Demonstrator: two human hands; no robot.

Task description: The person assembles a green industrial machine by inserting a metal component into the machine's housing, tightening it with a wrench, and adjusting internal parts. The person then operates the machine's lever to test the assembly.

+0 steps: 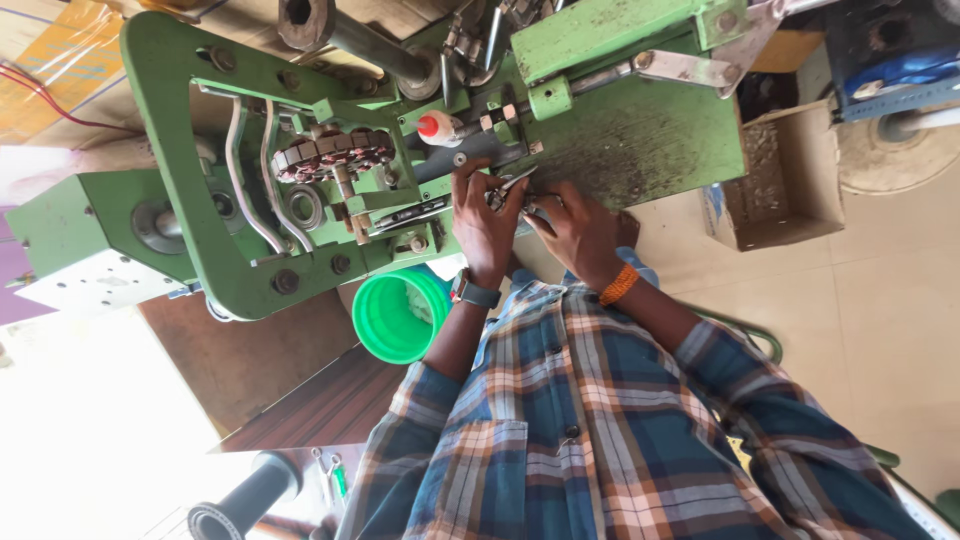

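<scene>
My left hand (485, 225), with a watch on its wrist, and my right hand (580, 232), with an orange thread band, meet at the bed of a green metal machine (640, 140). Between their fingers is a small metal tool like pliers (512, 188); the left fingers close around it and the right fingers pinch at its near end. Which hand bears it I cannot tell. Left of the hands, a round copper-wound part (330, 155) sits in the machine frame. A small white bottle with a red cap (436, 127) lies just above my left hand.
A green plastic bucket (400, 315) stands under the machine by my left forearm. An open cardboard box (785, 175) of small metal bits sits at the right on the pale floor. A black tube (250, 495) lies at bottom left. Brown boards lie below the machine.
</scene>
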